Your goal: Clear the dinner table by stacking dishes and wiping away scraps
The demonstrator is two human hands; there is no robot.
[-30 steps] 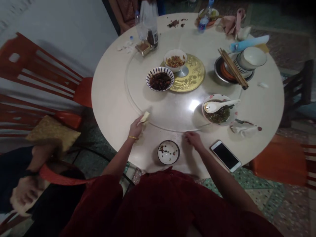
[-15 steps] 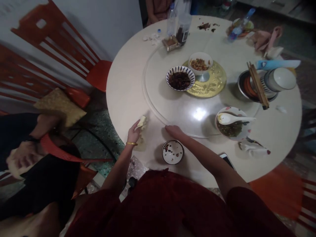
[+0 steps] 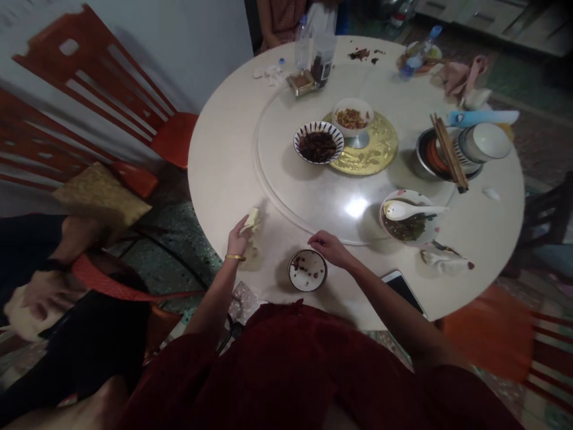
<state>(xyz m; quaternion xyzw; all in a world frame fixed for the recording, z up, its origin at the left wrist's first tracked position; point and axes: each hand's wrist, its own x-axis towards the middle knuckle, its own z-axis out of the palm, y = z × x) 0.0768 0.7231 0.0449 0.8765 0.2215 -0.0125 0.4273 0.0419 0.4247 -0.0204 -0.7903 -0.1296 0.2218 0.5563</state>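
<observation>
My left hand (image 3: 237, 237) is closed on a crumpled pale tissue (image 3: 252, 218), pressed to the round white table (image 3: 215, 161) just outside the glass turntable (image 3: 286, 197). My right hand (image 3: 328, 247) hovers with curled fingers over the far rim of a small dirty white bowl (image 3: 307, 270) at the near edge; I see nothing in it. A phone (image 3: 400, 288) lies to the right of that arm, partly hidden by it.
On the turntable are a striped bowl of dark food (image 3: 318, 143), a footed bowl (image 3: 352, 116) on a gold plate, and a soup bowl with a white spoon (image 3: 410, 210). Stacked dishes with chopsticks (image 3: 449, 154) sit far right. Red chairs (image 3: 89, 119) stand left; another person sits at lower left.
My right hand swept left across the table edge, then drew back to the small bowl. The left hand kept hold of the tissue and shifted little. The view swung left.
</observation>
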